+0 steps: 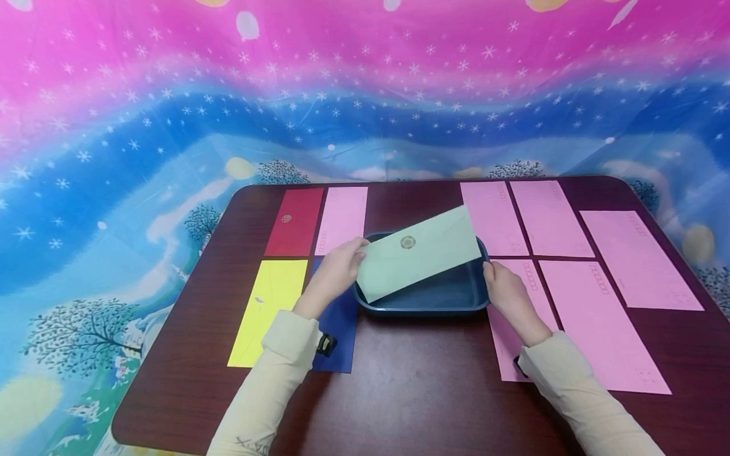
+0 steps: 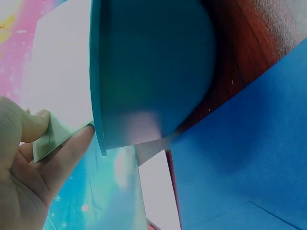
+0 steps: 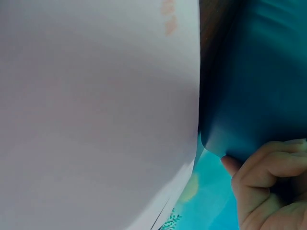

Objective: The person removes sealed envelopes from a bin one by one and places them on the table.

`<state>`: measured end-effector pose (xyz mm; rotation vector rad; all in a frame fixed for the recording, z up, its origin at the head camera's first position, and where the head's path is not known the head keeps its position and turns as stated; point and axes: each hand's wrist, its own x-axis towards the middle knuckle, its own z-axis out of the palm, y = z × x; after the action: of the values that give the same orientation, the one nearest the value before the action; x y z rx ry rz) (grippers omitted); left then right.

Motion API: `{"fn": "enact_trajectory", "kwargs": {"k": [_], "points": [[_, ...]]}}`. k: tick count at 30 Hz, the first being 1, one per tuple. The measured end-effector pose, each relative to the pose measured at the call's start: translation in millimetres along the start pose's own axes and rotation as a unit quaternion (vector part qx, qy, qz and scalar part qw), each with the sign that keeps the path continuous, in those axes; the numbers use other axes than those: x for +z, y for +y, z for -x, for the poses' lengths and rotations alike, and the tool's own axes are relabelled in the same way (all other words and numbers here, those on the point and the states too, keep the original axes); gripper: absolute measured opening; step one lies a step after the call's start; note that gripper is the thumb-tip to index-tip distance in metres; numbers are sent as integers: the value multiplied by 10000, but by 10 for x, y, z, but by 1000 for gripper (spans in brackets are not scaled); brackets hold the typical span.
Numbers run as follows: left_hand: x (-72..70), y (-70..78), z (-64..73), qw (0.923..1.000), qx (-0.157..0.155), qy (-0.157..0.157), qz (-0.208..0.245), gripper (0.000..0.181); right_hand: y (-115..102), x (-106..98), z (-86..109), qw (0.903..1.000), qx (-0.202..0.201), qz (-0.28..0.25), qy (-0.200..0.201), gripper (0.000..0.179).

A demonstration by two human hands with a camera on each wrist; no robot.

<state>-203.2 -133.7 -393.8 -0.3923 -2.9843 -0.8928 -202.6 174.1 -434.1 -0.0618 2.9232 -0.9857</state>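
A pale green envelope [image 1: 422, 253] with a round gold emblem is tilted over a dark blue tray [image 1: 456, 291] in the head view, its right end raised. My left hand [image 1: 339, 269] pinches its left end, thumb on one face and fingers behind, as the left wrist view shows. At the tray's right rim my right hand [image 1: 507, 294] grips the edge with curled fingers. Under my left forearm lies a blue envelope [image 1: 340, 342], partly covered. A pink envelope [image 1: 516, 316] lies partly beneath my right wrist.
On the left of the brown table [image 1: 410, 392] lie a red envelope [image 1: 293, 221], a pink one [image 1: 343, 218] and a yellow one [image 1: 268, 310]. Several more pink envelopes [image 1: 604, 323] cover the right side. A patterned cloth [image 1: 365, 114] hangs behind the table.
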Motion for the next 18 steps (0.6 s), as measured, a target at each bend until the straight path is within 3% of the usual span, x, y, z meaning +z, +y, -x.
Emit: {"fn": "enact_trajectory", "kwargs": {"k": [4, 10, 13, 18], "points": [[-13, -47, 40, 9980, -220, 256, 539, 31, 8, 7, 9, 10000, -27, 27, 81, 40], [-66, -163, 103, 9840, -930, 509, 1431, 31, 17, 7, 9, 9999, -43, 25, 149, 40], [-113, -238, 147, 9739, -1296, 764, 1698, 31, 15, 6, 5, 9999, -4, 10, 114, 40], [-227, -368, 257, 9493, -1906, 1136, 2229, 34, -6, 3, 0, 10000, 56, -10, 31, 42]]}}
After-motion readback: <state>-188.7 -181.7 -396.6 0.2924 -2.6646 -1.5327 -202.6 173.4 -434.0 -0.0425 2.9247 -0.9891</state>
